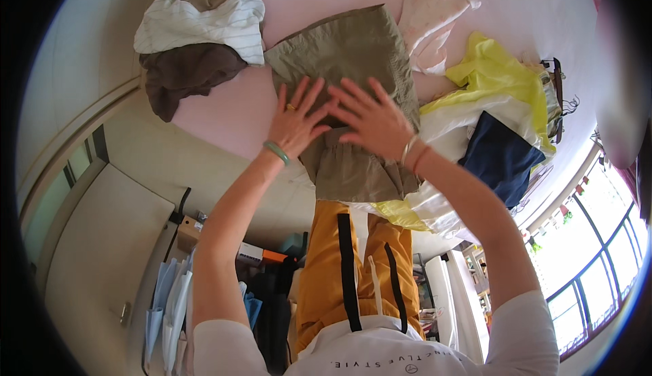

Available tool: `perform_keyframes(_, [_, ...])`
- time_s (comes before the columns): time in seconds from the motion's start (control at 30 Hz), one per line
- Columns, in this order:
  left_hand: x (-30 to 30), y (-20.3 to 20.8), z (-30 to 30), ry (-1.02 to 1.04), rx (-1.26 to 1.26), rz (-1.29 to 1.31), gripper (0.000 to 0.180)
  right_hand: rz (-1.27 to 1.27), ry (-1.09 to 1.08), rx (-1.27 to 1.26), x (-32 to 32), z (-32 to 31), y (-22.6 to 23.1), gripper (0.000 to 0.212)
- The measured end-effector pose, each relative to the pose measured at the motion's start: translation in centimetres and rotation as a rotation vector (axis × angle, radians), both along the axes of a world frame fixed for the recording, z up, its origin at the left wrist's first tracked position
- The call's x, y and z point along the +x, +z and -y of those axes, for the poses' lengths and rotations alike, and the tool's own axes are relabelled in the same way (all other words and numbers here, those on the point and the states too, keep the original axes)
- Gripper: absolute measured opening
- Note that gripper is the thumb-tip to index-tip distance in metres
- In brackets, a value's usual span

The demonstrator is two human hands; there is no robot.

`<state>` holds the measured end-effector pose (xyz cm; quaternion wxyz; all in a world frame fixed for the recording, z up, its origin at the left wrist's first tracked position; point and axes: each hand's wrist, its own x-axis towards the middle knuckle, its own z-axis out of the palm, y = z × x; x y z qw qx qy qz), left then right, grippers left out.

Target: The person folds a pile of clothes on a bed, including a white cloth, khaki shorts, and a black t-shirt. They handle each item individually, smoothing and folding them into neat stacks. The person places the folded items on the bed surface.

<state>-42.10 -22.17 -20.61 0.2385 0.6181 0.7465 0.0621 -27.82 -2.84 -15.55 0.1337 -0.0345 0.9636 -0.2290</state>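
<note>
Bare and spread-fingered, the left hand (297,114) and the right hand (377,121) are reaching over a large olive-brown, lightly wrinkled cloth garment (339,46). Both are grasping nothing: palms are facing down, and the fingertips are meeting or overlapping in view. Whether the palms are pressing on the fabric or hovering just above it, I cannot tell. A green bangle (276,152) is circling the left wrist.

Taking the hands as the dial's centre, the garment is lying beneath them, its broad smooth part extending toward 12 o'clock and its gathered part spreading toward 6. It is resting on a pale pink bed cover (210,121).

At 10 o'clock, a white, thin-striped cloth (207,19) is lying against a crumpled dark brown cloth (190,74). Between 1 and 2, a pale pink cloth (431,16) is lying near the garment's upper corner. Between 2 and 3, a bright yellow garment (509,77) is spreading out, with dark hangers (558,94) lying beyond it. Between 3 and 4, a folded navy cloth (501,155) is lying near the right forearm.

Farther out, orange-brown trousers (319,267) with black stripes are showing at 6, and a bright barred window (591,260) is standing at 4.
</note>
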Motion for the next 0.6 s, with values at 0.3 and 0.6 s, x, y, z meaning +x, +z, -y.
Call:
perform_keyframes(0.3, [-1.0,1.2,5.6,0.293,0.005,-0.106,0.07,0.085,-0.086,0.212,7.1,-6.4,-1.3,0.065])
perform_keyframes(0.6, [-4.1,-0.4,-4.8,0.03,0.146,-0.135,0.065,-0.149,-0.038,0.184,-2.6,-6.8,-4.4,0.064])
